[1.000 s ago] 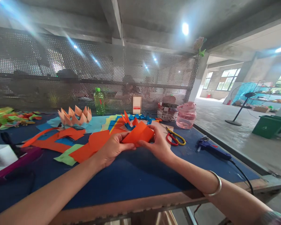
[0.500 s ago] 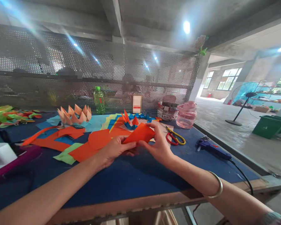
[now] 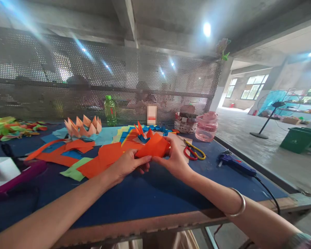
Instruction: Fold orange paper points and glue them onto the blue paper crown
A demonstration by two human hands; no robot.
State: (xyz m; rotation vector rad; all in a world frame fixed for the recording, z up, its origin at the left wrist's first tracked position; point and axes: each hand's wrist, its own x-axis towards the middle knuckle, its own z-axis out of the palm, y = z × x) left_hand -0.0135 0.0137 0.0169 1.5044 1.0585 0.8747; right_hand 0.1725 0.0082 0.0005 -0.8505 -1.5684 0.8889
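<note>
Between my two hands is a piece of orange paper (image 3: 154, 146), held above the blue table top. My left hand (image 3: 132, 162) pinches its lower left edge, thumb on top and fingers underneath. At the right edge, my right hand (image 3: 175, 157) grips the same paper, with the thumb along its near edge. Just behind it stand folded orange and blue paper points (image 3: 144, 138). To the left of my hands lie loose orange sheets (image 3: 110, 152) and a light green sheet (image 3: 76, 168). The undersides of my fingers are partly hidden by the paper.
Scissors (image 3: 194, 150) with red and yellow handles and a blue glue gun (image 3: 237, 165) lie to the right. Behind them are a pink jug (image 3: 206, 128) and a round basket (image 3: 186, 124). A peach paper crown (image 3: 83, 127) and a green bottle (image 3: 110, 110) stand back left.
The orange paper has tilted and turned slightly between my hands, showing more of its face. My right fingers have shifted a little along its right edge. The table items look the same.
</note>
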